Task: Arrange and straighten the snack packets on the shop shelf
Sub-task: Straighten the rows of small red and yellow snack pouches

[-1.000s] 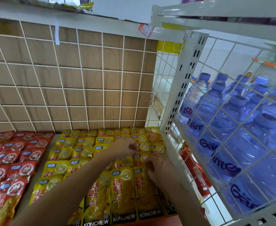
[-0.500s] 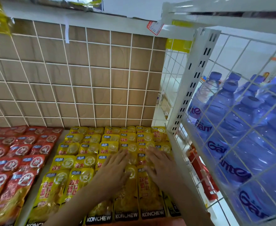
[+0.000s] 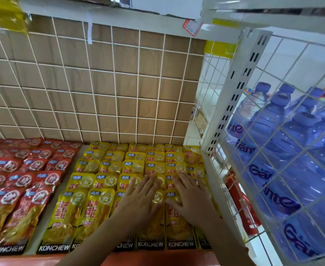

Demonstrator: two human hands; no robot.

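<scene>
Yellow KONCHEW snack packets [image 3: 98, 204] lie in overlapping rows on the shelf, several columns wide. My left hand [image 3: 138, 200] lies flat on the packets in the middle columns, fingers straight and spread. My right hand [image 3: 191, 200] presses flat on the rightmost columns, close to the wire side panel. Both palms face down and hold nothing. A yellow packet [image 3: 157, 196] shows in the gap between the two hands. Red snack packets [image 3: 23, 181] fill the left part of the same shelf in similar rows.
A white wire grid over brown board [image 3: 100, 89] backs the shelf. A white slotted upright [image 3: 234, 93] and wire side panel [image 3: 284, 154] close the right side, with blue water bottles [image 3: 276, 135] behind. Another shelf edge [image 3: 119, 18] runs overhead.
One second ago my left hand was curled further back on the packets and my right hand's fingers were bent. Both hands now lie flat, fingers spread, side by side nearer the front.
</scene>
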